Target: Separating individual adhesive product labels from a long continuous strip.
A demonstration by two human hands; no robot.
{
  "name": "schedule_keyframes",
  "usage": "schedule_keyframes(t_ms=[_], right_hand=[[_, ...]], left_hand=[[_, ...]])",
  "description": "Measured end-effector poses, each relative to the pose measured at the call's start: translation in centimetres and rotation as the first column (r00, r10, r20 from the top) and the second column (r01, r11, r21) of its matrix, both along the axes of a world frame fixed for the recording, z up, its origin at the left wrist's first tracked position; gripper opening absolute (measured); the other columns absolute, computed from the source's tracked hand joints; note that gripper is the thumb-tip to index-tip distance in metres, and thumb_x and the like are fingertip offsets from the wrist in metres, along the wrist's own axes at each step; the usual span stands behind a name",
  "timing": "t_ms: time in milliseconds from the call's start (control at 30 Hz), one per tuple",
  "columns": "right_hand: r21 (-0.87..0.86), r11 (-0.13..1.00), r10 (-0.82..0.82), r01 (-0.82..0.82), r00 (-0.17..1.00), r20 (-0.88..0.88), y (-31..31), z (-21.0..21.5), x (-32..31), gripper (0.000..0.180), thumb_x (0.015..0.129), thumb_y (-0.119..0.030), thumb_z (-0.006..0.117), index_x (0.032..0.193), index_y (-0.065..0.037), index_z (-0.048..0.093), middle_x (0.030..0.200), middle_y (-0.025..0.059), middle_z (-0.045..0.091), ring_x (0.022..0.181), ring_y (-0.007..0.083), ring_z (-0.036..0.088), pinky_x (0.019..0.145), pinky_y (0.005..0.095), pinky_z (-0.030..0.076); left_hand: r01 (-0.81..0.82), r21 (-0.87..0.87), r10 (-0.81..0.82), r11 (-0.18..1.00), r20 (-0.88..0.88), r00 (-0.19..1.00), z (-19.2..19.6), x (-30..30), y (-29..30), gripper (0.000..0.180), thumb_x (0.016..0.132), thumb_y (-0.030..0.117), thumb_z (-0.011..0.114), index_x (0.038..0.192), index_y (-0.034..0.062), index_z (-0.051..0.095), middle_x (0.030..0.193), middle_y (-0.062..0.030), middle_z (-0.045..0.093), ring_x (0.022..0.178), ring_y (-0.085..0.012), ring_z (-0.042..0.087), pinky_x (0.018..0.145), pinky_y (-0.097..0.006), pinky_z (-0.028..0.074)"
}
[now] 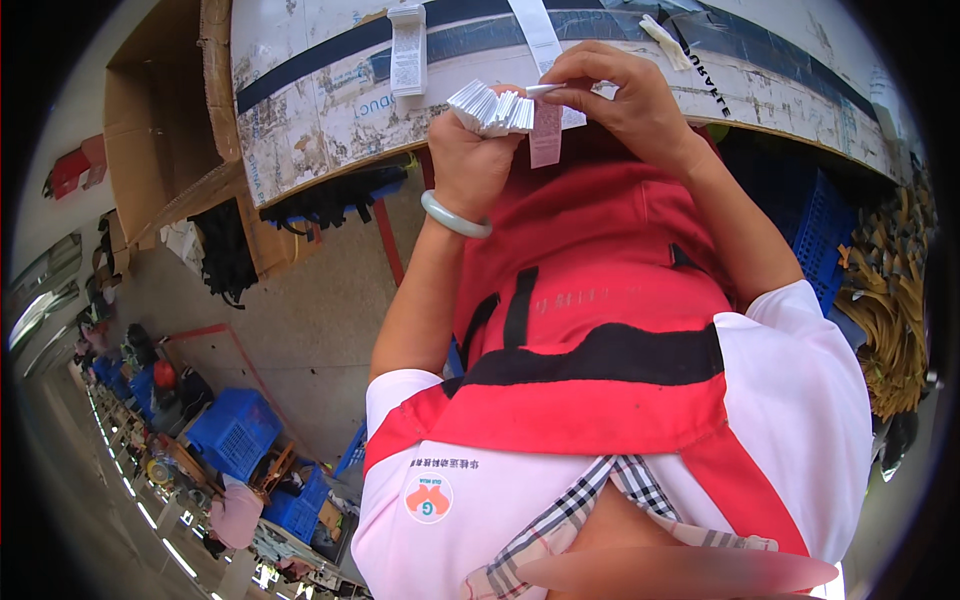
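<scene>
My left hand (468, 165), with a pale bangle (455, 215) on the wrist, is closed around a thick bundle of folded white labels (490, 110), their edges fanned upward. Just right of it, the thumb and fingers of my right hand (635, 105) pinch a thin white folded label (541, 90). A printed label strip (546, 138) hangs below the pinch, past the table's near edge. On the table behind my left hand lies a separate stack of printed labels (408, 50). A long white label strip (535, 30) runs toward the far side behind my right hand.
The worn, taped table top (310, 130) spans the top of the view. A small white strip-like item (665, 42) lies on it at the right. An open cardboard box (160, 130) stands left. Blue crates (235, 430) sit lower left; brown pieces (880, 320) are piled right.
</scene>
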State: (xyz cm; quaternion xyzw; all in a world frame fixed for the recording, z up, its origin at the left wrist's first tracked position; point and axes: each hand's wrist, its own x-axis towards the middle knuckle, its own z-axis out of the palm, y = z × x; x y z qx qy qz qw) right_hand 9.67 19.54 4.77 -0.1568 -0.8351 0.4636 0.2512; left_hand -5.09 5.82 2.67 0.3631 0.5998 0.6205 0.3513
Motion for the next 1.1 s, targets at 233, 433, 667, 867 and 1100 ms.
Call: schedule_keyframes(t_ms=[233,433,667,867,1100], right_hand=[[-0.174,0.985,0.022,-0.012,0.998,0.057,-0.3,0.0,0.4,0.019,0.088,-0.017,0.069,0.098,-0.002,0.069,0.088,0.0055,0.064,0.079,0.0134,0.06,0.072,0.0254,0.049],[-0.165,0.986,0.008,0.006,0.996,0.085,-0.9,0.5,0.5,0.02,0.088,-0.017,0.068,0.098,0.0,0.068,0.09,0.0065,0.066,0.08,0.0124,0.061,0.074,0.026,0.05],[-0.216,0.976,0.028,0.001,0.991,0.131,-1.0,0.1,0.5,0.019,0.089,-0.015,0.067,0.1,0.001,0.068,0.089,0.0049,0.066,0.082,0.0106,0.061,0.076,0.0241,0.05],[-0.235,0.972,0.033,-0.008,0.994,0.102,-1.4,0.4,0.2,0.02,0.089,-0.017,0.067,0.098,0.002,0.067,0.084,0.0053,0.065,0.078,0.0113,0.06,0.073,0.0247,0.05],[-0.707,0.669,0.44,-0.23,0.889,0.127,0.2,2.3,1.0,0.013,0.088,-0.015,0.067,0.092,-0.002,0.067,0.084,-0.0002,0.063,0.076,0.0065,0.056,0.07,0.0205,0.046]], left_hand=[[0.038,0.058,-0.041,0.998,0.053,0.998,-0.1,0.0,-0.2,0.021,0.081,-0.003,0.069,0.102,-0.0006,0.069,0.078,-0.0047,0.067,0.067,-0.0088,0.061,0.058,-0.022,0.049],[0.006,0.088,-0.011,0.996,0.055,0.998,-0.6,0.1,-0.5,0.018,0.082,0.001,0.07,0.1,-0.0011,0.069,0.075,-0.0038,0.066,0.064,-0.0083,0.059,0.056,-0.021,0.047],[0.009,0.073,-0.015,0.997,0.085,0.996,-0.5,0.3,-0.6,0.016,0.083,0.006,0.073,0.097,-0.0008,0.069,0.074,-0.0025,0.065,0.063,-0.0078,0.059,0.055,-0.021,0.046],[-0.006,0.135,-0.006,0.991,0.094,0.996,-1.3,0.4,-0.6,0.014,0.083,0.004,0.072,0.095,-0.001,0.069,0.073,-0.0019,0.064,0.062,-0.0074,0.058,0.056,-0.021,0.046],[0.156,0.008,-0.138,0.988,0.517,0.845,-1.3,0.0,-0.8,0.014,0.086,0.011,0.071,0.095,0.0016,0.066,0.077,-0.0023,0.063,0.063,-0.0091,0.057,0.055,-0.024,0.046]])
